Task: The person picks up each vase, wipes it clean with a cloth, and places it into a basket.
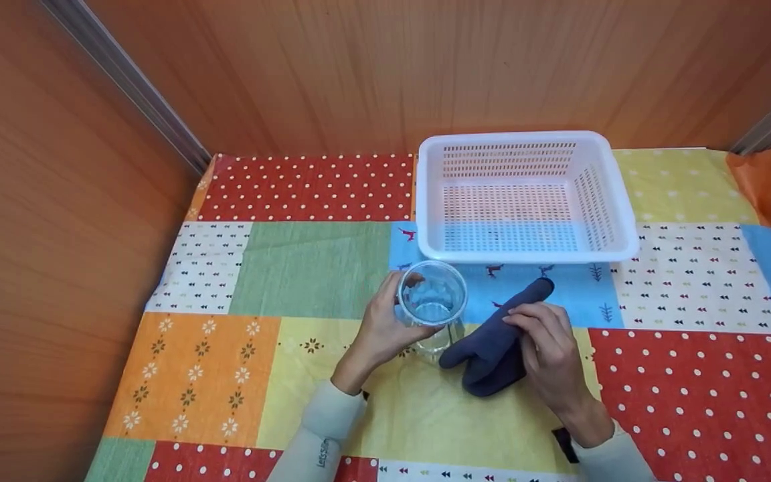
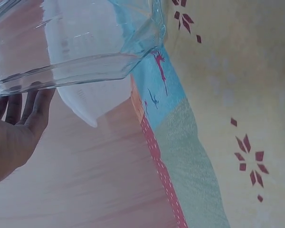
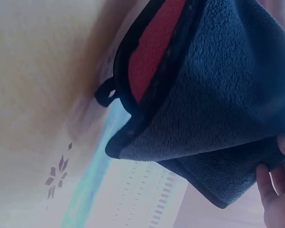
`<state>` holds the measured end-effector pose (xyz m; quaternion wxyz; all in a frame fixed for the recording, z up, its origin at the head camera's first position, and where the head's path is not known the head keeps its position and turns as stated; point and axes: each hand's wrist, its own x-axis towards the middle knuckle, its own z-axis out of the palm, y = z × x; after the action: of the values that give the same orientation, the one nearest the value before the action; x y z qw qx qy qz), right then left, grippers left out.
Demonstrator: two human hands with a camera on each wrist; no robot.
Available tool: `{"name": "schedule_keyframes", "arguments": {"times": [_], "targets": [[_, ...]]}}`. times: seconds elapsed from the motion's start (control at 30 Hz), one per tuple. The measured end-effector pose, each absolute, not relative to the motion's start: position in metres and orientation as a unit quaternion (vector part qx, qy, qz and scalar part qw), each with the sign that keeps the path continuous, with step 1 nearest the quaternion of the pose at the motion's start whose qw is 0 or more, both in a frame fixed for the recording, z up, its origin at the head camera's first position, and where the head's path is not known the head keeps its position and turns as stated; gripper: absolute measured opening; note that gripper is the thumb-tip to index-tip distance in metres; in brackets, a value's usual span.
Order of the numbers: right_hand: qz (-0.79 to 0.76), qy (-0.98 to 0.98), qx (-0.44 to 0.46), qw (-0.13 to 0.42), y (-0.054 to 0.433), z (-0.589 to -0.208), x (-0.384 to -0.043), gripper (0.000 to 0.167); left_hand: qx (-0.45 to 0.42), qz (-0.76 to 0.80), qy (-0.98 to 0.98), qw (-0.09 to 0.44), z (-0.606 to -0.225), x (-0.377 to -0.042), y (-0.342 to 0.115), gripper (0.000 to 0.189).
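Observation:
My left hand (image 1: pixel 384 325) grips a clear glass jar (image 1: pixel 434 320) around its upper part, fingers on the far side and thumb on the near side. The jar's round rim faces up toward the head camera. In the left wrist view the jar (image 2: pixel 90 71) is close, with the fingertips of the hand (image 2: pixel 19 133) against its glass. My right hand (image 1: pixel 551 351) pinches a dark grey-blue cloth (image 1: pixel 492 345), which hangs folded beside the jar. The right wrist view shows the plush cloth (image 3: pixel 218 99) with black edging, a small loop and a red inner side.
A white perforated plastic basket (image 1: pixel 526 258) stands at the back, just beyond the hands. A patchwork tablecloth (image 1: pixel 318 268) covers the table. Wood-look panels (image 1: pixel 372 73) rise behind and at both sides.

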<state>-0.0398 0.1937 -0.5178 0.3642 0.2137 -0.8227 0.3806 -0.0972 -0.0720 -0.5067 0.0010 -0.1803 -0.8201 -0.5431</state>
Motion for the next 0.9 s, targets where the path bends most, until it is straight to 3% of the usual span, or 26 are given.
{"name": "schedule_keyframes", "arguments": {"times": [0.73,0.9], "targets": [[0.387,-0.807,0.23,0.382,0.182,-0.521,-0.051,0.033,-0.212,-0.533,-0.819,0.003,-0.506,-0.089,-0.051,0.077],[0.396,-0.808,0.229,0.372,0.179,-0.524,-0.052,0.025,-0.221,-0.535,-0.815,0.006,-0.506,-0.087,-0.048,0.078]]}}
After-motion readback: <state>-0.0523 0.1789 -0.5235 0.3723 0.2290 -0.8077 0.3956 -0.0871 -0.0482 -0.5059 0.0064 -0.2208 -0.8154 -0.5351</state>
